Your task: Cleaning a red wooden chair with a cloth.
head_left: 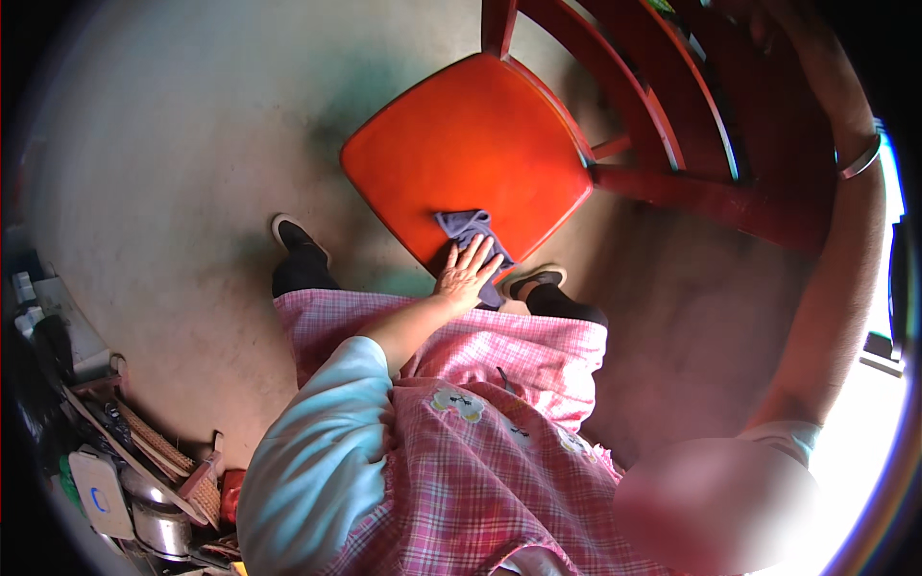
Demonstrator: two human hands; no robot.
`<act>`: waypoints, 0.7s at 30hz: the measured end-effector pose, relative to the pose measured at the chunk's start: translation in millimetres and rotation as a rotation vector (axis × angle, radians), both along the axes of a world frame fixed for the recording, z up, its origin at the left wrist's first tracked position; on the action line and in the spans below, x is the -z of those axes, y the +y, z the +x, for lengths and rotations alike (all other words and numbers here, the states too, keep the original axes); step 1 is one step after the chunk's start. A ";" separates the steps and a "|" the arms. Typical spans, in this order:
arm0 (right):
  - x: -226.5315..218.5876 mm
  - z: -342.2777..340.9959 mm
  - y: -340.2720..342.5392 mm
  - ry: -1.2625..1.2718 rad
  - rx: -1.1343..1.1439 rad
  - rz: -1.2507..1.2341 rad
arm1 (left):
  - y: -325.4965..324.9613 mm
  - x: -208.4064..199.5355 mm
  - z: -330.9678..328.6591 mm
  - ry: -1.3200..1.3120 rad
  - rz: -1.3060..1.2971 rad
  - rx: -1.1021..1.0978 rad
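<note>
On the near corner of the orange-red chair seat (471, 144), the left hand (468, 272) lies flat with fingers spread, pressing down on a greyish-purple cloth (467, 228). It's not really gripping it, more palm-down on top, with the cloth bunched out past the fingertips and a bit of it hanging over the seat edge under the wrist. That chair is tipped or at least seen from above, dark red frame rails (672, 182) running off to the upper right. The right hand (768, 19) is way up at the top edge by that frame (arm fully stretched, a metal bangle (861, 158) on the wrist), and I honestly can't tell if it's gripping anything, it's cut off and dark up there. Below, a pink checked apron (499, 432), light blue sleeve (317, 451), and both dark shoes on the grey concrete floor (173, 173), one on each side of the seat corner. Kitchen clutter sits at lower left, including a steel pot (158, 526).
</note>
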State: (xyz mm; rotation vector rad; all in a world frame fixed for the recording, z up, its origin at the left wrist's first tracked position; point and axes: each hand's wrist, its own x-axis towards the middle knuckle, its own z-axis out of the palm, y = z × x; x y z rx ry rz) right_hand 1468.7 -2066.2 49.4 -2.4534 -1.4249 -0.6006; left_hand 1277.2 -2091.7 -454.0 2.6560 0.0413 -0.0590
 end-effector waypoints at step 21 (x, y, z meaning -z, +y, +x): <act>-18.4 50.1 -18.9 0.392 0.026 -0.072 | 207.1 -42.9 150.3 0.221 -0.129 -0.845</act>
